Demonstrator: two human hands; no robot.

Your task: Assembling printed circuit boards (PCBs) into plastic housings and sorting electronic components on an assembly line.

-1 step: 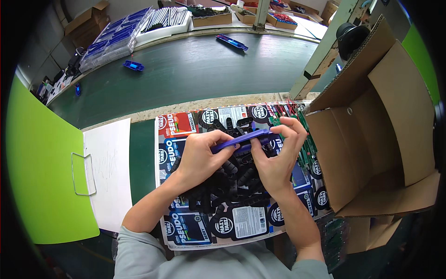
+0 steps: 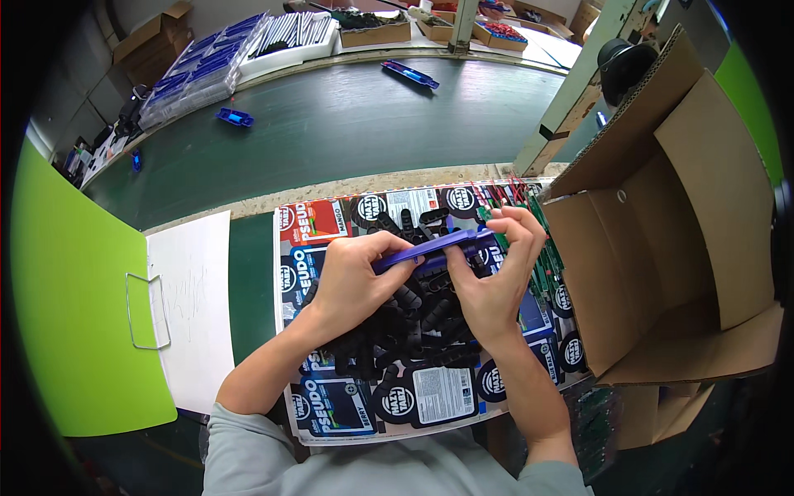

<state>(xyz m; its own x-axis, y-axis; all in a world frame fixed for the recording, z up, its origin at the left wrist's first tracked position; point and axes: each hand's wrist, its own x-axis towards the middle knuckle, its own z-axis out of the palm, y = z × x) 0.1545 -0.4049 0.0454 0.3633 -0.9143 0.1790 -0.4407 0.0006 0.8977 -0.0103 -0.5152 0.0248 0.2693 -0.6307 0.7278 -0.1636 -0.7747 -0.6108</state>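
The left hand (image 2: 351, 277) is curled around the left end of a long, flat blue plastic strip (image 2: 430, 246), thumb on the near side and fingers wrapped over the top. The right hand (image 2: 495, 277) pinches the strip's right end, its fingertips (image 2: 523, 221) bent over the far edge and the thumb pressing from below. The strip lies almost level between the two hands, tilted slightly up to the right, held just above the work surface.

Directly under the hands sits a heap of small black plastic parts (image 2: 413, 318), some long and narrow, piled loosely. The heap rests on a printed sheet (image 2: 331, 405) with round black labels and blue and red panels, which covers the near middle of the table.

Just right of the right hand, a bundle of thin green and red pieces (image 2: 542, 248) runs along the sheet's edge. Beyond them stands a large open cardboard box (image 2: 686, 240), its flaps spread, tipped toward the person.

To the left of the sheet lies a white paper (image 2: 194, 306), and left of that a bright green board (image 2: 70, 314) with a wire clip (image 2: 145, 312) at its edge.

Farther away a dark green conveyor belt (image 2: 347, 124) crosses the scene. On it lie a small blue piece (image 2: 234, 117) at the left and a longer blue strip (image 2: 409, 73) toward the far middle. Past the belt are trays of blue strips (image 2: 194, 70), a white tray of dark rods (image 2: 294, 31) and low cardboard boxes (image 2: 376, 26). A pale slanted post (image 2: 571, 91) rises at the right, near the box.
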